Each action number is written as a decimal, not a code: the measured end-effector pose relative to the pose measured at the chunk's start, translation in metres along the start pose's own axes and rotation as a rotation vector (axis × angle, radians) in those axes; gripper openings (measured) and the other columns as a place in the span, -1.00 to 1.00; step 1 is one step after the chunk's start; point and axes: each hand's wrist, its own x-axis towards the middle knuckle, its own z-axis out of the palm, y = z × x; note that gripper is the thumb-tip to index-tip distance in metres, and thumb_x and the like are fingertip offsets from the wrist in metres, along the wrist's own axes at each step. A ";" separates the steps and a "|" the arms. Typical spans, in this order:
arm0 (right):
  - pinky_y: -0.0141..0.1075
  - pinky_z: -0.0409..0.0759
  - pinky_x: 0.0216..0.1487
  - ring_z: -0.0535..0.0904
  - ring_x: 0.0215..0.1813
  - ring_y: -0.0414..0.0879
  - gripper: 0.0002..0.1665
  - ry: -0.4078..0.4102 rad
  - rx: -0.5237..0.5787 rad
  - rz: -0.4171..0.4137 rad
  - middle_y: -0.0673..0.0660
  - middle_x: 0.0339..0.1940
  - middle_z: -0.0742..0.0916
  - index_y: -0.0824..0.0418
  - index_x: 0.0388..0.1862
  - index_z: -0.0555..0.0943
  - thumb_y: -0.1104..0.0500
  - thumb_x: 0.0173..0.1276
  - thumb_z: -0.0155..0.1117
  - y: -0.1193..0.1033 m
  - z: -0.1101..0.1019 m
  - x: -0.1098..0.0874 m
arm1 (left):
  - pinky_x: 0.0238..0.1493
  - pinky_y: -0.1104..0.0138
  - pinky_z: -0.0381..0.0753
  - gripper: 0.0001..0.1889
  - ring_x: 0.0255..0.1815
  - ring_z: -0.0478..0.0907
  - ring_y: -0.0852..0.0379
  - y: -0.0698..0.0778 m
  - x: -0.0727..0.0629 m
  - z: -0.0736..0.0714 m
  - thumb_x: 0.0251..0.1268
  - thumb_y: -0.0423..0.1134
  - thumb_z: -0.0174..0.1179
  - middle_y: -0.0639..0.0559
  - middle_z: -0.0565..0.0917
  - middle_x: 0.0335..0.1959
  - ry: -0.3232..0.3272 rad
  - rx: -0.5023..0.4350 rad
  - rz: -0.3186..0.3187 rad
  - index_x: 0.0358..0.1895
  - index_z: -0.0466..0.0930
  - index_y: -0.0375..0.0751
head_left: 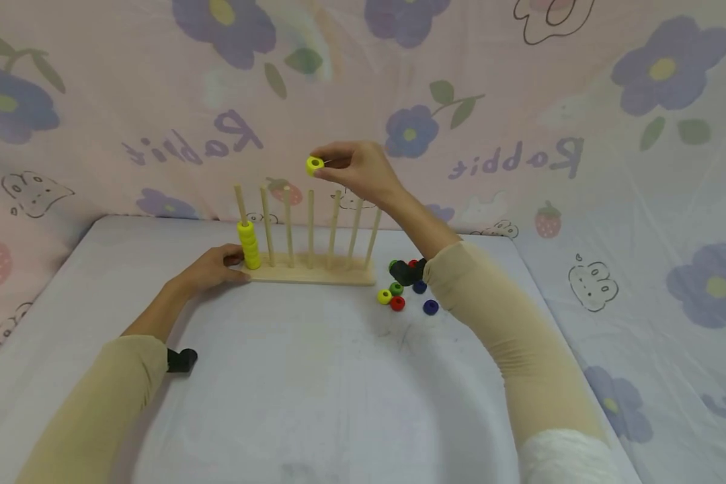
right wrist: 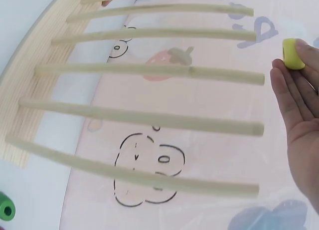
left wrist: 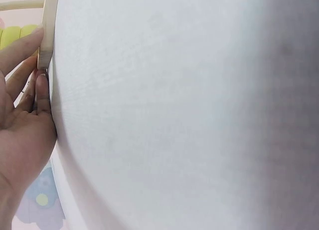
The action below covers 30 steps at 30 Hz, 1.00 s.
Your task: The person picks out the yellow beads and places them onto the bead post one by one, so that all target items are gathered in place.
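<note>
My right hand (head_left: 363, 169) pinches a yellow bead (head_left: 314, 165) between thumb and fingers, raised above the peg tops of a wooden peg rack (head_left: 314, 274). In the right wrist view the same bead (right wrist: 293, 54) sits at the fingertips, apart from the pegs. The rack has a flat base and a row of upright pegs. Several yellow beads (head_left: 249, 245) are stacked on its leftmost peg; the other pegs are bare. My left hand (head_left: 208, 270) grips the left end of the base, its thumb along the front edge, as the left wrist view shows close up.
Right of the rack lie loose beads: a yellow one (head_left: 384, 296), a red one (head_left: 397, 303), a green one (head_left: 396, 288), blue ones (head_left: 431, 307) and others partly hidden by my right wrist strap. A printed cloth (head_left: 339, 81) hangs behind the white-covered table (head_left: 314, 376).
</note>
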 end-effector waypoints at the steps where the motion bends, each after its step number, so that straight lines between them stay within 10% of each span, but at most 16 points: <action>1: -0.39 0.68 -0.05 0.73 -0.14 -0.24 -0.65 -0.005 0.006 0.000 0.04 -0.06 0.79 0.16 0.03 0.74 0.13 0.27 0.47 -0.001 0.002 0.003 | 0.52 -0.09 0.09 -0.18 0.47 0.18 -0.30 0.000 0.000 0.000 0.21 -0.21 0.41 -0.37 0.27 0.45 0.000 -0.002 0.001 0.46 0.19 -0.40; 30: -0.47 0.66 -0.08 0.73 -0.15 -0.25 -0.63 -0.066 0.109 0.078 0.05 -0.11 0.81 0.21 0.03 0.74 0.21 0.23 0.49 -0.019 0.062 0.038 | 0.52 -0.07 0.10 -0.17 0.48 0.19 -0.28 0.001 -0.003 -0.002 0.21 -0.22 0.42 -0.37 0.27 0.47 0.003 -0.002 -0.010 0.47 0.18 -0.42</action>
